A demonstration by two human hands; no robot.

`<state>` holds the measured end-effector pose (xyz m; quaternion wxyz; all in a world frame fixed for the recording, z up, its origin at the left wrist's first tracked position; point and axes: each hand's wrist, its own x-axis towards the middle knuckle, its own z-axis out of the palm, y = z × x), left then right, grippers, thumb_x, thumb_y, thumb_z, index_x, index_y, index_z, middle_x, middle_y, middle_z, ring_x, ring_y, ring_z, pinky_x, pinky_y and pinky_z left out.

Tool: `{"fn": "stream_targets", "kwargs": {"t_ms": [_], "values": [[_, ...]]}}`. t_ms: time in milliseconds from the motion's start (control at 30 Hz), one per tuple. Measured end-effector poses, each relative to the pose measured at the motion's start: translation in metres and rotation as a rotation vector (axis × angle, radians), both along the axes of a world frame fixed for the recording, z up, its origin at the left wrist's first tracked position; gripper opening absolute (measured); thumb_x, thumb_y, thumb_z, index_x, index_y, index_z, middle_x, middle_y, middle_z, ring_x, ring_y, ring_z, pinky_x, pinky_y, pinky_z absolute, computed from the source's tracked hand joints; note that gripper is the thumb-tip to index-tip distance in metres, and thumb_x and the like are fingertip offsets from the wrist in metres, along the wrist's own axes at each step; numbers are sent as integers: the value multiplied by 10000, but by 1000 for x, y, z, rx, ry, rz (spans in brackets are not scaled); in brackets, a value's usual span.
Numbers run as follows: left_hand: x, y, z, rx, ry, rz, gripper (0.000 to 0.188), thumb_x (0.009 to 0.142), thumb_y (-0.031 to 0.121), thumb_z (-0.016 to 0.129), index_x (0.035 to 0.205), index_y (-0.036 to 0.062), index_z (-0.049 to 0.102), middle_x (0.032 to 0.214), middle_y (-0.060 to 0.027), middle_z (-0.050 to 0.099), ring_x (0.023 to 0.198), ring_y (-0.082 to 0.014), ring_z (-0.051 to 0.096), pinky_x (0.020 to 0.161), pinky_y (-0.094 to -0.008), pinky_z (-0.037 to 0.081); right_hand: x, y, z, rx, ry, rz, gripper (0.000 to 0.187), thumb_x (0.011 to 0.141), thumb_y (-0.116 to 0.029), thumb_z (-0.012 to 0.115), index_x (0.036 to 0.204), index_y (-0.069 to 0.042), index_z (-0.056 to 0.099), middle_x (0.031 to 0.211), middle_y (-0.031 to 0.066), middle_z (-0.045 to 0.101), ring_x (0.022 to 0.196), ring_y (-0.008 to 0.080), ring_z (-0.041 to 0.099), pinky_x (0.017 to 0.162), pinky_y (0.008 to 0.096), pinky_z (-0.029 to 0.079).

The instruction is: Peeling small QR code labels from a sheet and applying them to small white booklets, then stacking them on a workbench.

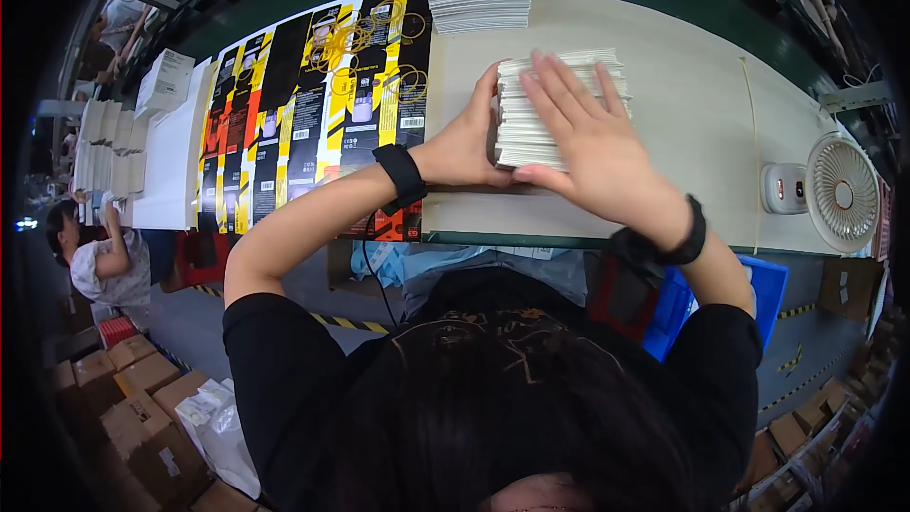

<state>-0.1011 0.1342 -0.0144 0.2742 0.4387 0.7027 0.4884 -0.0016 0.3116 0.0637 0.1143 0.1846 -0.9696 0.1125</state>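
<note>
A thick stack of thin white paper pieces (520, 123) stands at the middle of the table, its many layered edges facing up at me. Whether these are cards, leaflets or flat boxes I cannot tell. My left hand (462, 144) is closed round the stack's left side, with some fingertips hidden behind it. Across its top lies my right hand (607, 142), flat with fingers stretched and spread, the thumb near the lower edge. Both wrists wear black bands.
Behind is a taller pile of white printed sheets (479, 0). Black-and-yellow printed packaging sheets (303, 133) cover the left, with yellow rubber bands (353, 38) on them. A small white fan (842, 192) stands right; a blue bin (766, 286) sits below. Another person (114, 265) works far left.
</note>
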Motion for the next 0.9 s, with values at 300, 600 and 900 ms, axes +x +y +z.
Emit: {"fn": "stream_targets", "kwargs": {"t_ms": [300, 600, 900], "values": [[1, -1, 3, 71, 205, -25, 1289, 548, 242, 831, 1322, 2, -171, 1377, -260, 189, 1263, -326, 301, 1031, -388, 284, -18, 1, 13, 51, -11, 65, 968, 701, -665, 510, 1365, -23, 219, 1431, 167, 176, 1336, 316, 119, 1057, 518, 59], [-2, -3, -5, 87, 87, -30, 1195, 527, 130, 802, 1338, 12, -67, 1330, -228, 245, 1255, -316, 282, 1048, -358, 234, -15, 23, -2, 127, -148, 269, 1044, 650, -709, 524, 1387, -58, 175, 1444, 142, 164, 1346, 287, 103, 1063, 507, 56], [-5, 1, -12, 160, 74, 2, 1149, 520, 145, 793, 1337, -4, -1, 1309, -215, 263, 1247, -307, 274, 1047, -351, 214, -5, 10, -81, -1874, -392, -516, 556, 935, -423, 282, 1342, -44, 291, 1362, 103, 349, 1211, 217, 385, 1009, 309, 307]]}}
